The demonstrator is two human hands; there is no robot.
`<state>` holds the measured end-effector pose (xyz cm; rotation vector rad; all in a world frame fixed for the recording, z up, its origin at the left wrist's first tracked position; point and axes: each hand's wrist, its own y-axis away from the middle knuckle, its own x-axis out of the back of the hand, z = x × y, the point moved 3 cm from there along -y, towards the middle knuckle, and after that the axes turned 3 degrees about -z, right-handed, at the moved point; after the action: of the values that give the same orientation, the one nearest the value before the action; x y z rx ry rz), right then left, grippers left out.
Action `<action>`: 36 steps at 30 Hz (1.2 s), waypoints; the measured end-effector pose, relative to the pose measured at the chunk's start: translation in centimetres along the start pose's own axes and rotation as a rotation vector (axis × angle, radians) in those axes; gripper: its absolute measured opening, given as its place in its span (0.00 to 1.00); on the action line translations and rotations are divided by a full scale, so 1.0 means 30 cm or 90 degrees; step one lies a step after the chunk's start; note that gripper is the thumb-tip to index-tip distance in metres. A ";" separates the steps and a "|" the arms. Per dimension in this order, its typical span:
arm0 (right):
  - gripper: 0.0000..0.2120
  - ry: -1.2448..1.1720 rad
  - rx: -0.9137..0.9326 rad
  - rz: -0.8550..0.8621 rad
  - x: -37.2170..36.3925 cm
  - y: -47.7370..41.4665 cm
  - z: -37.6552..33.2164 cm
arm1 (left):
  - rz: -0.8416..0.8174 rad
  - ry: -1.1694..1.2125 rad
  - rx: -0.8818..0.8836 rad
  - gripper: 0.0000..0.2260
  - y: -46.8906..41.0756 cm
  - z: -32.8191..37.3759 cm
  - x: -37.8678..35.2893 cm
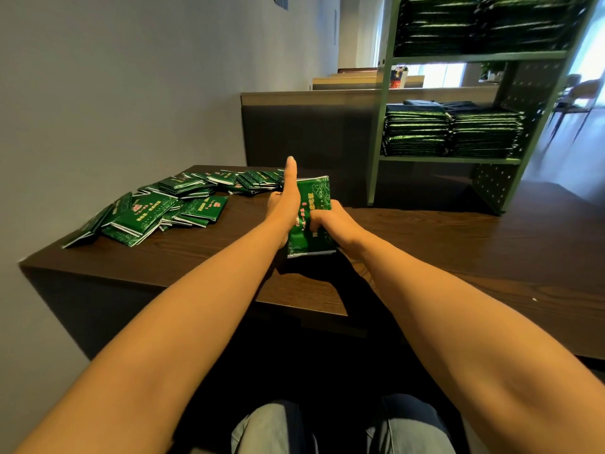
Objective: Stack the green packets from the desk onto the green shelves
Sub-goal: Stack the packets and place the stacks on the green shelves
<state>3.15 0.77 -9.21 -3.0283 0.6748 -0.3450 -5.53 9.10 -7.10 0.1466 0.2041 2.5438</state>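
Dark bench [425, 244] under packet bundle [315, 193]: right hand [330, 222] fingers clamp it, left hand [284, 204] fingers straight; I'd square edges first

Green packets [312, 217], white swirls; dark woodgrain desk [458, 244].

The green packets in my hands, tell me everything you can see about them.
The held packets look like glossy green foil, printed with paler swirls, gold lettering and a pink mark, white along the bottom edge. They stand nearly upright over the dark desk. The left hand presses flat against their left side, fingers straight; the right hand curls its grip round the right side. Their number is unclear.
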 end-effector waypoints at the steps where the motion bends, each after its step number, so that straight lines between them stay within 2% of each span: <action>1: 0.21 -0.022 -0.008 0.002 0.000 0.001 -0.005 | -0.026 -0.015 0.006 0.63 -0.025 -0.009 0.005; 2: 0.19 -0.049 -0.017 0.004 0.002 -0.007 -0.002 | -0.047 -0.032 -0.012 0.58 -0.027 -0.006 0.007; 4: 0.14 -0.098 -0.053 0.013 0.015 -0.044 0.006 | -0.091 -0.065 -0.064 0.42 -0.037 0.011 0.006; 6: 0.08 -0.128 -0.087 0.017 0.031 -0.100 0.023 | -0.095 -0.086 -0.078 0.37 -0.089 0.007 0.005; 8: 0.07 -0.154 -0.114 0.007 0.045 -0.177 0.037 | -0.074 -0.074 -0.057 0.40 -0.174 -0.009 0.000; 10: 0.16 -0.174 -0.146 -0.006 0.054 -0.245 0.056 | -0.056 -0.060 -0.033 0.42 -0.258 -0.021 -0.008; 13: 0.09 -0.231 -0.180 -0.027 0.064 -0.326 0.051 | -0.058 0.006 0.013 0.40 -0.338 -0.002 -0.007; 16: 0.13 -0.277 -0.230 -0.031 0.076 -0.358 -0.004 | -0.081 0.026 0.059 0.39 -0.365 0.067 -0.001; 24: 0.10 -0.241 -0.281 -0.098 0.137 -0.299 -0.426 | -0.085 -0.012 0.121 0.47 -0.253 0.394 0.059; 27: 0.10 -0.228 -0.287 -0.125 0.171 -0.263 -0.592 | -0.090 -0.013 0.128 0.54 -0.247 0.491 0.066; 28: 0.11 -0.223 -0.278 -0.130 0.188 -0.252 -0.643 | -0.086 -0.011 0.127 0.54 -0.228 0.533 0.061; 31: 0.20 -0.204 -0.278 -0.127 0.261 -0.214 -0.775 | -0.099 0.011 0.087 0.44 -0.107 0.728 0.021; 33: 0.24 -0.205 -0.264 -0.116 0.326 -0.190 -0.843 | -0.119 0.026 0.057 0.41 -0.028 0.851 -0.026; 36: 0.18 -0.220 -0.211 -0.070 0.429 -0.143 -0.943 | -0.159 0.023 0.014 0.40 0.008 0.976 -0.107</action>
<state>10.10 0.05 21.36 -3.3119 0.5908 0.3201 1.35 10.46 21.52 0.0781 0.2485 2.2978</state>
